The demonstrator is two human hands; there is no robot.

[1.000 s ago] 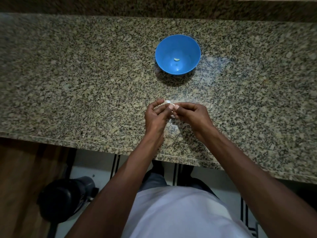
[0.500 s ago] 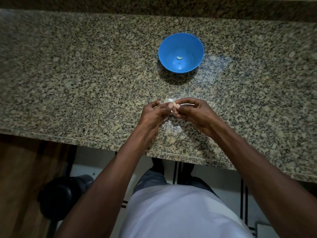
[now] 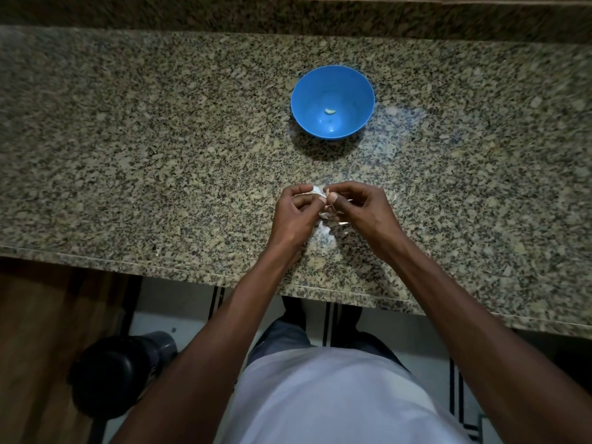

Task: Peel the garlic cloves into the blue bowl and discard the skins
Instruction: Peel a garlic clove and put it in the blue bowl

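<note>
**Peeling a clove over the table, bowl waiting above**

Working at the centre of the frame, the left hand (image 3: 293, 214) pinches a garlic clove (image 3: 318, 190) between thumb and fingertips, so its grip is closed on the clove. The right hand (image 3: 360, 208) meets it from the right, thumb and forefinger nipping what looks like a strip of skin at the clove's end; that grip is closed too, though exactly what it pinches is too small to tell. Loose skins (image 3: 324, 230) lie on the table (image 3: 128, 155) just below the hands. The bowl (image 3: 358, 123) stands well apart, in the upper middle of the frame, with one peeled clove (image 3: 330, 111) near its bottom.

To do this step well, I judge the left hand should keep the clove steady while the right pulls the skin along the clove's length rather than tearing across it. The clove should reach the bowl bare, without flakes stuck to it. Keeping the peelings in one heap near the table's front edge will make discarding them easy.

Against the frame half a second ago, little differs: both hands remain joined at the same spot and the bowl holds the same single clove. The right thumb seems a touch more raised, and the whole scene sits shifted in the frame, likely from head movement.
</note>
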